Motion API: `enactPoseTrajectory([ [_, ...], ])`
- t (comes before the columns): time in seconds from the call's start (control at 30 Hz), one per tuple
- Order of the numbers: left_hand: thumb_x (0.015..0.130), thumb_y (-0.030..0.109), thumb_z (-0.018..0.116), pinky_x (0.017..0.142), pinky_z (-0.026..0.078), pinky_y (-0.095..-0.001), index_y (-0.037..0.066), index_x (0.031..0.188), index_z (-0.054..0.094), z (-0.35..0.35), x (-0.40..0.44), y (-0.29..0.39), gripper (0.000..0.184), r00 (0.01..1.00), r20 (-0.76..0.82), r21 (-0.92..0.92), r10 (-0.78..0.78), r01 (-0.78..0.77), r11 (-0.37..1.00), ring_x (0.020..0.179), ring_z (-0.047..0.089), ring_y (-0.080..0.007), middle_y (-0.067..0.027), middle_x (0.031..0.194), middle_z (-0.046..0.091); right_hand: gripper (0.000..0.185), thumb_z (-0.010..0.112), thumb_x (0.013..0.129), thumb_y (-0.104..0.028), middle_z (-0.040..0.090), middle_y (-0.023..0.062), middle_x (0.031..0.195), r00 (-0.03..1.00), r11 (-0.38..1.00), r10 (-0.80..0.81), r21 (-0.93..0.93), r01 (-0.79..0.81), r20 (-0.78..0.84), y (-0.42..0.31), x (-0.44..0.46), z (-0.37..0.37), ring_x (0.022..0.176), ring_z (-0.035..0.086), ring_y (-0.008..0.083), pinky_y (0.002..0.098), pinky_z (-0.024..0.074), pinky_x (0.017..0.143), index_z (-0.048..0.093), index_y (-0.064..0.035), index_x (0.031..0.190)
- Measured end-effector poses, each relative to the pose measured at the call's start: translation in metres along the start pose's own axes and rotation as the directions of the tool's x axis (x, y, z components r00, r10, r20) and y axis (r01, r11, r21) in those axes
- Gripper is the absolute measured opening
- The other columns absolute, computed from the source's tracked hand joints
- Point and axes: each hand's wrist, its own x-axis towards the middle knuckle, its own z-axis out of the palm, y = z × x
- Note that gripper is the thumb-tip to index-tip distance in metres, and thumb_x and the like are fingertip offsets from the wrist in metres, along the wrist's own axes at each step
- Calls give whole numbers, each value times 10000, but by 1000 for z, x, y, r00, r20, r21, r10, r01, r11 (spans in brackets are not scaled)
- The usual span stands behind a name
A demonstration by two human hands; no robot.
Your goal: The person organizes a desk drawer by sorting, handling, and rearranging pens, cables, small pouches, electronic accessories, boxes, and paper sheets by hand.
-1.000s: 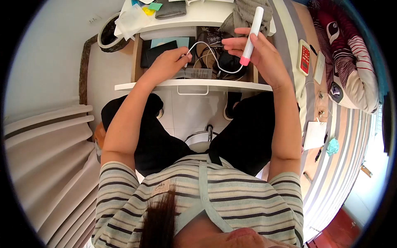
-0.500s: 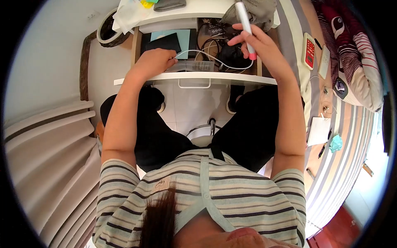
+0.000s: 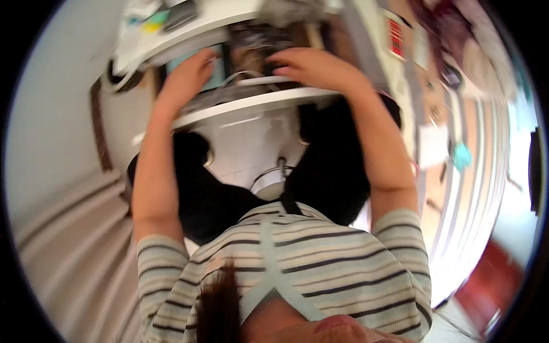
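The open drawer is in front of me, and the picture is blurred. Over its left part is my left hand, beside a light blue flat item; motion smears its fingers, and whether they hold anything cannot be made out. My right hand reaches over the drawer's right part, fingers somewhat apart and nothing seen between them. Just below those fingertips a white stick lies along the inside of the drawer front. A white cable curves between the hands. Dark items lie behind it.
Above the drawer is a white tabletop with a grey cloth. A round bin stands at the left. On the striped bed at the right are a red and white calculator, white paper and a teal crumpled item.
My right hand has lowered the white stick into the drawer and come off it. My left hand has shifted left and up in view. The whole view has turned and blurred.
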Motion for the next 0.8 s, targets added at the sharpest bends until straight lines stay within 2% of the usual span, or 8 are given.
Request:
enactPoseTrajectory([
  [0.1,891,79,504,852,449,-400,94,1157,540,6,16,-7,269,995,-2,16,99,-99,995,1026,561,-368,-178,1123,588,362,515,916,-332,643,169,1028,982,1000,19,9,-21,186,-17,4,3,1004,586,348,419,448,871,587,-89,1175],
  [0.2,902,64,509,873,446,-368,61,1182,531,8,24,-11,281,998,46,143,53,-59,988,1047,569,-354,-173,1161,583,340,513,916,-334,651,153,991,993,997,9,-77,0,116,-20,2,1,977,595,336,430,456,840,603,-96,1141],
  [0.3,902,61,505,891,438,-371,63,1181,539,11,27,-9,281,997,73,135,32,-42,990,1066,561,-353,-174,1165,583,267,528,916,-270,648,132,981,975,997,-61,42,72,-214,-33,-23,-15,932,602,329,412,472,795,618,-86,1088],
  [0.37,900,58,503,900,435,-372,65,1183,542,11,27,-5,285,996,89,126,13,-24,992,1075,557,-351,-174,1168,583,198,568,894,-175,639,114,972,823,978,-72,122,169,-563,-37,-60,-25,924,606,300,372,481,772,619,-78,1058],
  [0.5,849,20,527,862,460,-392,89,1183,554,13,25,-8,342,997,52,199,63,-72,977,1035,567,-338,-151,1139,592,243,639,824,-77,632,84,990,551,980,-18,-123,-154,-834,14,-148,-28,948,597,255,357,473,818,612,-78,1066],
  [0.57,824,6,538,855,461,-399,85,1168,561,15,26,-10,353,995,72,250,68,-84,965,1037,562,-334,-138,1126,590,354,660,780,-86,602,142,1064,449,881,-89,-280,-381,-889,54,-200,-29,984,566,334,413,455,853,570,-54,1121],
  [0.77,793,-10,562,831,464,-402,85,1130,578,18,25,-12,351,993,84,266,83,-102,959,994,571,-328,-118,1071,592,555,699,767,-137,595,154,1093,385,740,129,-170,-651,-914,130,-293,-30,1024,557,348,413,445,873,467,-60,1265],
  [0.8,793,-10,562,831,464,-402,85,1130,578,18,23,-10,351,993,84,270,86,-106,957,994,571,-328,-118,1071,592,525,690,785,-161,596,158,1092,408,747,327,-31,-664,-853,136,-297,-29,1002,570,339,400,454,860,480,-64,1256],
])
